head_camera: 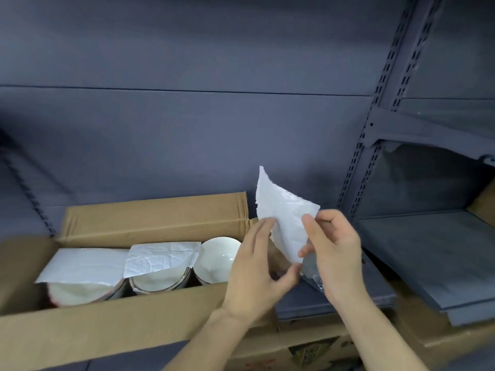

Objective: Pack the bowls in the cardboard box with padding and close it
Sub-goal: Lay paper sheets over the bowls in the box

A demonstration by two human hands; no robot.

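An open cardboard box (150, 220) lies on a grey shelf with three stacks of white bowls in a row inside it. White padding sheets (160, 257) cover the left and middle stacks; the right bowl (218, 253) is uncovered. Both my hands hold a white foam padding sheet (281, 212) upright just right of the box. My right hand (334, 250) pinches its right edge and also grips a clear plastic bag (313, 271). My left hand (257, 266) holds the sheet's lower left side, above the box's right end.
Grey metal shelving (428, 250) with slotted uprights (359, 170) stands to the right. More cardboard boxes (308, 349) sit below the shelf, and another (484, 199) shows at the far right edge. The box's front flap (107, 325) hangs toward me.
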